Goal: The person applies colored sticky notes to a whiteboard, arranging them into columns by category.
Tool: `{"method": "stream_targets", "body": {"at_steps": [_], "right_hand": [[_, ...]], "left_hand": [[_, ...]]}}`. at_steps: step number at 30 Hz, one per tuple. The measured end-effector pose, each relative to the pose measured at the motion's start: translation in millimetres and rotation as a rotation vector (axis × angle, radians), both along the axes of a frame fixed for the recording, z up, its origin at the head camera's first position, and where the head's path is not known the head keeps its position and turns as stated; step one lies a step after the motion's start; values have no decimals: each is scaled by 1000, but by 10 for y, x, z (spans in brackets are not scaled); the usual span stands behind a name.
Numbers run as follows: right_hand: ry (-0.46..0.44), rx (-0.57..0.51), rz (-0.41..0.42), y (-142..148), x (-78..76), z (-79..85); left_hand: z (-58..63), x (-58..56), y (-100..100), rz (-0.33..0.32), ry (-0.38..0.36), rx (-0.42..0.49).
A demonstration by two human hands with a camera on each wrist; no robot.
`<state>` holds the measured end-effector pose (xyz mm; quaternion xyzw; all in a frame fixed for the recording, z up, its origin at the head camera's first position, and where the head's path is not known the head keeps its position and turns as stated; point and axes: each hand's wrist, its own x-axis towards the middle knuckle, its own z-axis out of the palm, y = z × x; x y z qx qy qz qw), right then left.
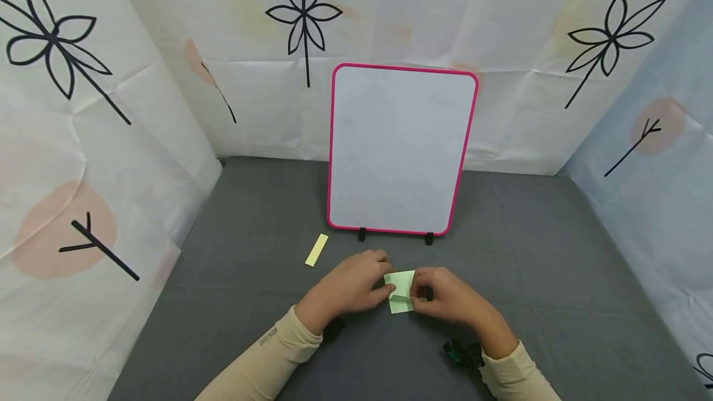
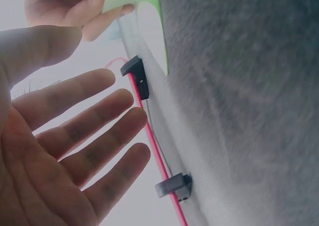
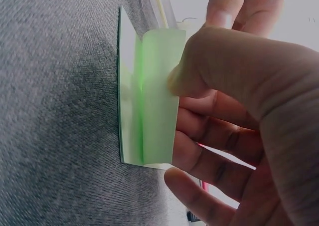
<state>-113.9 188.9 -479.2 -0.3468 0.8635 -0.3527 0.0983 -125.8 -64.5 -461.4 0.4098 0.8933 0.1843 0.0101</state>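
A light green square of paper (image 1: 400, 283), like a sticky note, is bent along a crease over the grey table. My right hand (image 1: 448, 294) pinches its right edge between thumb and fingers. In the right wrist view the upper flap of this paper (image 3: 159, 96) curves up from a flat lower part lying close along the table. My left hand (image 1: 352, 283) is at the paper's left side, its thumb tip overlapping the paper in the head view. The left wrist view shows the fingers of my left hand (image 2: 65, 131) spread and fairly straight, with nothing gripped.
A whiteboard (image 1: 401, 147) with a pink frame stands upright on black feet (image 1: 429, 239) behind my hands. To the left of it lies a pale yellow paper strip (image 1: 316, 250). Patterned white cloth (image 1: 256, 110) encloses the grey table (image 1: 250, 203) at the back and sides.
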Motion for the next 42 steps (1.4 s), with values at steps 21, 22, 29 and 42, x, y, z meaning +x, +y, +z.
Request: {"method": "stream_targets", "body": {"at_steps": [21, 22, 29, 42], "right_hand": [[72, -161, -26, 8, -88, -87], [71, -171, -25, 9, -103, -89], [38, -215, -38, 53, -202, -108], [29, -189, -94, 92, -345, -101]], "left_hand": [[-9, 5, -22, -40, 39, 84], [-6, 4, -25, -42, 43, 94], [14, 1, -37, -58, 65, 134], [-23, -13, -27, -47, 152, 185]]}}
